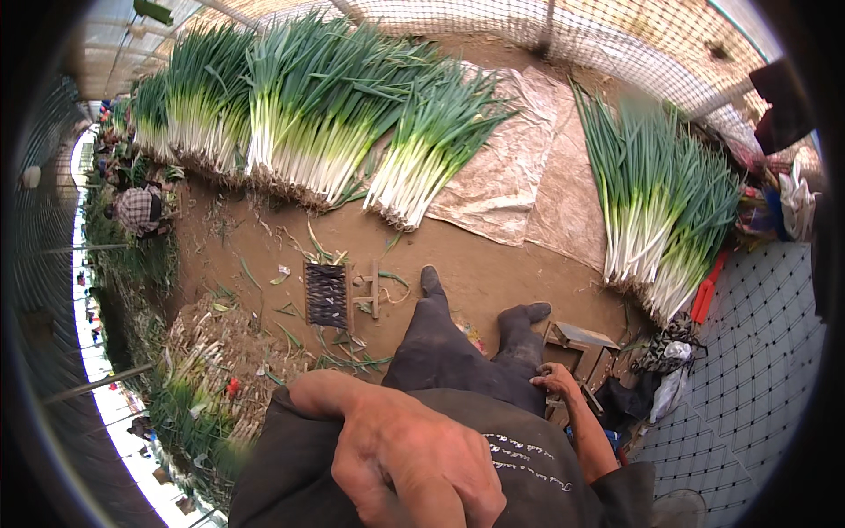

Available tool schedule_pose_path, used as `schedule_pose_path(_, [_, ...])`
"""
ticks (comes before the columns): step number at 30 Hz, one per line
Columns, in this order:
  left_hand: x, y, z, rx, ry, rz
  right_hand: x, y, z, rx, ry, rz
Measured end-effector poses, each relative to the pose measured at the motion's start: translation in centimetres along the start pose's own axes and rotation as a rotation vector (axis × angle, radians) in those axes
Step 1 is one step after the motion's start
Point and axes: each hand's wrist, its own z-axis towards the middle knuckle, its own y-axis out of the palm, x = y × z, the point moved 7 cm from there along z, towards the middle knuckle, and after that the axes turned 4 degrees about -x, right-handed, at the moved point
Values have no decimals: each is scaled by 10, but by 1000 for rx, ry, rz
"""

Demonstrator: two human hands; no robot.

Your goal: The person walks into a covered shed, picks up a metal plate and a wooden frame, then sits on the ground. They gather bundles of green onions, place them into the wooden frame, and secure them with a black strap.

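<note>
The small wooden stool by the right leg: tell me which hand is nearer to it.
Right. The right hand rests at the edge of the wooden stool, apparently touching it. The left hand lies on the dark clothing, well away from it.

No labels, signs or screens showed anywhere. What counted as packaging sat over at the right edge: a white plastic bag (797,204) bunched up against the netting, and lower down another pale, crumpled plastic bag (671,385) lying on the ground just beside the low wooden stool (576,346).
</note>
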Motion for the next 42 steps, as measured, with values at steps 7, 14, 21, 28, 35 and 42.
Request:
schedule_pose_path(7, [118, 3, -61, -43, 8, 59, -117, 70, 35, -14, -73, -167])
schedule_pose_path(14, [151, -130, -131, 215, -759, 557, -243, 120, -27, -532, -109, 222])
schedule_pose_path(21, [196, -308, -371, 888, -1395, 1233, -272, 129, 54, -600, -31, 38])
schedule_pose_path(28, [266, -381, -459, 1106, -1589, 1373, -306, 132, 105, -714, -12, 113])
schedule_pose_path(35, [311, -521, -524, 1109, -1639, 1315, -363, 106, 272, 44, -257, 222])
schedule_pose_path(42, [324, -727, -601, 892, -1683, 1498, -371, 124, 507, 364, -51, 574])
